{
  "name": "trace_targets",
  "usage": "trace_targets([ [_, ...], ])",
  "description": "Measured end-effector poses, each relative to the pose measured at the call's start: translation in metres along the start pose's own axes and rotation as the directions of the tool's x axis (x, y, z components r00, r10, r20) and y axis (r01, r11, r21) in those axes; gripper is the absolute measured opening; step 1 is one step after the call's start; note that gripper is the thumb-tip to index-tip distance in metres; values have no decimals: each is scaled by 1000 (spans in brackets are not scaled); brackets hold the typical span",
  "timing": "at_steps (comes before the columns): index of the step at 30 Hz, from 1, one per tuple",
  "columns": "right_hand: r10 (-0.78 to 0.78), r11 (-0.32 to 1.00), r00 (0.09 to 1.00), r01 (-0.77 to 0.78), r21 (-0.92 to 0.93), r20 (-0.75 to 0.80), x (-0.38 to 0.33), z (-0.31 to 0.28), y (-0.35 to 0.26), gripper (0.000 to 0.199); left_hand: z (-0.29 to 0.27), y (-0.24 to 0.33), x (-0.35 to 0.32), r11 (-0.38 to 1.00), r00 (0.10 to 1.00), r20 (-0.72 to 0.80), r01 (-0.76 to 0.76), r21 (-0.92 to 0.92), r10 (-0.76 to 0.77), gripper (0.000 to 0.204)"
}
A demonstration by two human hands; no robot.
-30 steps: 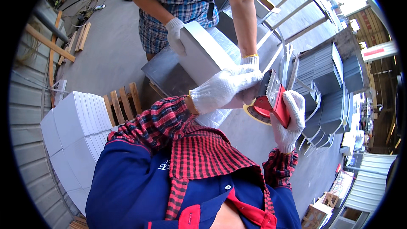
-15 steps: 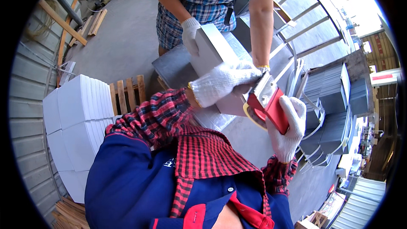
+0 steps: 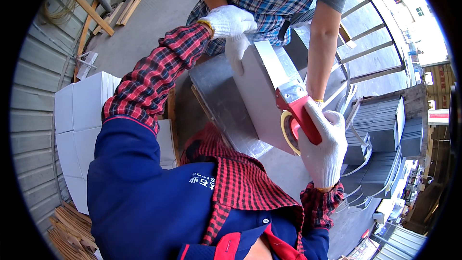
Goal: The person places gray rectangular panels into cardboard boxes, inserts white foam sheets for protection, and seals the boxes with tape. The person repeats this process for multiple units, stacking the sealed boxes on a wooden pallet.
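My right hand (image 3: 325, 147), in a white knit glove, grips a red tape dispenser (image 3: 309, 118). Its metal head rests against the narrow upper side of a pale grey, box-shaped block (image 3: 260, 96), and the tape roll (image 3: 289, 132) hangs beside my fingers. My left hand (image 3: 227, 21), gloved too, is stretched out past the block's far end with fingers curled; what they hold, if anything, cannot be made out. Just below it, a co-worker's gloved hand (image 3: 237, 54) steadies the block's far left edge. The co-worker's other arm (image 3: 322, 48) reaches down behind the block's right side.
Under the block lies a shiny dark grey slab (image 3: 214, 86). White boxes (image 3: 79, 115) are stacked at left by a corrugated wall (image 3: 33, 110). Strapped bundles of grey panels (image 3: 380, 130) stand at right, near a metal rack (image 3: 370, 50). Timber pieces (image 3: 70, 233) lie at lower left.
My left hand has moved from beside the dispenser's head to beyond the block's far end. The dispenser, still in my right hand, has tilted against the block's narrow upper side.
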State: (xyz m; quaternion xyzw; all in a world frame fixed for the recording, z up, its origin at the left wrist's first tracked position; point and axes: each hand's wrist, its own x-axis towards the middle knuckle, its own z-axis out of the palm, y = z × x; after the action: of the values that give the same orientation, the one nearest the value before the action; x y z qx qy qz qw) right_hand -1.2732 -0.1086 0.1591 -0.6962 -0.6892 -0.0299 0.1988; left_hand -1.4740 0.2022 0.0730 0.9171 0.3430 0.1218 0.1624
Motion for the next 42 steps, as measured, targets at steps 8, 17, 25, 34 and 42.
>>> trace_targets([
  [8, 26, 986, 990, -3, -164, 136, 15, 13, -7, 52, 79, -13, 10, 931, 908, 368, 293, -217, -201, 46],
  [17, 53, 986, 989, -30, -167, 137, 15, 6, -18, 51, 154, -33, -64, 883, 865, -322, 243, -402, -384, 37],
  [25, 13, 987, 986, 14, -161, 164, 12, 8, -9, 55, 33, 64, -31, 794, 768, -208, -564, 226, 605, 89],
  [34, 188, 979, 968, -171, -113, 164, -114, -41, 32, 58, 70, 68, 11, 784, 817, 74, -572, 243, 572, 66],
  [42, 230, 973, 968, -229, -24, 97, -195, -49, 73, 61, 107, 140, -23, 647, 668, 14, -726, 234, 744, 86],
])
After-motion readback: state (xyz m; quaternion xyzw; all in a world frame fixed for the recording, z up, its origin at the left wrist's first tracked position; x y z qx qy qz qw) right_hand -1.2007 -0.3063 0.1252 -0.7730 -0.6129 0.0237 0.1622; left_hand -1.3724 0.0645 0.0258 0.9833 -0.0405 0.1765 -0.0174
